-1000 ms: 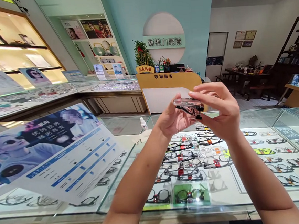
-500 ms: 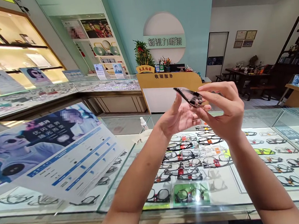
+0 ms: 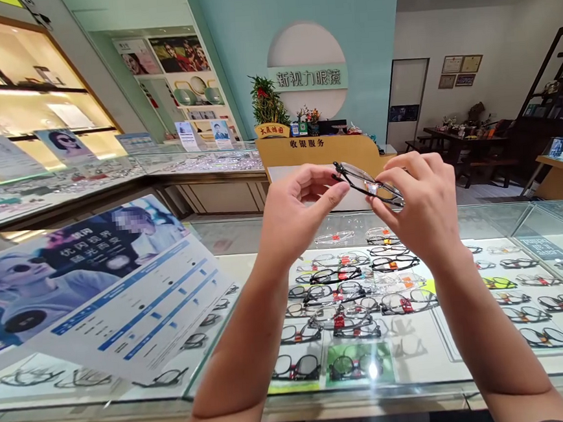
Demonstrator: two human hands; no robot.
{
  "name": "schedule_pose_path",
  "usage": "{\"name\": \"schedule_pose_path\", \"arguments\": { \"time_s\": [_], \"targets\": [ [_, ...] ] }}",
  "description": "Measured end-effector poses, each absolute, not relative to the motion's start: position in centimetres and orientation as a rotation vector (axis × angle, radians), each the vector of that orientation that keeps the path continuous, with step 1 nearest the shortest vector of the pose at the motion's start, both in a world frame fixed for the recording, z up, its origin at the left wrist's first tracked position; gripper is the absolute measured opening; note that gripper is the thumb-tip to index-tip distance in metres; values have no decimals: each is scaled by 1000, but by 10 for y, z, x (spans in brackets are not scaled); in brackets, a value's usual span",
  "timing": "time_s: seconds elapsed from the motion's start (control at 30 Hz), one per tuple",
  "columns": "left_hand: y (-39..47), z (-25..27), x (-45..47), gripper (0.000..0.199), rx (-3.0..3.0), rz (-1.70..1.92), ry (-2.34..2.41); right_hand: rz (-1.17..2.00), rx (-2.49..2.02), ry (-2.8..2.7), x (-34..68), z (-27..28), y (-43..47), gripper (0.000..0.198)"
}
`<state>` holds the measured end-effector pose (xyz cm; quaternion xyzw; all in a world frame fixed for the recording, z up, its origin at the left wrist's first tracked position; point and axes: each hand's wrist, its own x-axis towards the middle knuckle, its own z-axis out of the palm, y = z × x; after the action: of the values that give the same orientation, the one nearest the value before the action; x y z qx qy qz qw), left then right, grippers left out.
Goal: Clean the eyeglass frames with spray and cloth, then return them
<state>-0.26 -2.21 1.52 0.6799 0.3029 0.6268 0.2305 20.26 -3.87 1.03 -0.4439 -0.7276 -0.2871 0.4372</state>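
Note:
A pair of dark-framed eyeglasses (image 3: 361,177) is held up above the glass counter, tilted down to the right. My right hand (image 3: 420,203) is closed on its right end, with thumb and fingers pinching the frame. At the other end, my left hand (image 3: 298,209) has its fingers curled, the thumb in front and the fingertips behind the left corner of the frame. The temples are mostly hidden by the hands. Below, rows of eyeglasses (image 3: 339,291) lie inside the glass display counter (image 3: 412,383), several with red or orange tags.
A large printed leaflet (image 3: 121,282) stands on the counter at the left, above more frames. Across the aisle are another display counter (image 3: 212,194) and a yellow cashier desk (image 3: 316,153) with a plant (image 3: 268,101). A dark table (image 3: 480,140) stands at the back right.
My left hand has turned from palm-up with spread fingers to curled fingers at the left end of the eyeglasses. The glasses have turned and moved slightly right, still in my right hand.

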Motion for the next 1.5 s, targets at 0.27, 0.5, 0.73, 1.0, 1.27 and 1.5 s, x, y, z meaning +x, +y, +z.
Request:
{"name": "schedule_pose_path", "arguments": {
  "time_s": [0.27, 0.5, 0.73, 1.0, 1.27, 1.5],
  "targets": [
    [-14, 13, -10, 43, 1857, 1700, 855, -730, -1127, -1861, 202, 10, -36, 10],
    [8, -8, -23, 38, 1908, 1737, 799, -693, -1149, -1946, 200, 10, -28, 15],
    [7, -9, -11, 11, 1930, 2414, 474, -451, -923, -1526, 204, 20, -48, 21],
    [-18, 2, 4, 14, 1824, 2393, 228, 437, -636, -1486, 205, 21, -43, 31],
    [-18, -1, 4, 28, 1699, 2222, 321, 470, -620, -1415, 200, 22, -46, 34],
    [-23, 0, 3, 30, 1783, 2286, 451, 622, -692, -1429, 206, 21, -35, 38]
  ]
}}
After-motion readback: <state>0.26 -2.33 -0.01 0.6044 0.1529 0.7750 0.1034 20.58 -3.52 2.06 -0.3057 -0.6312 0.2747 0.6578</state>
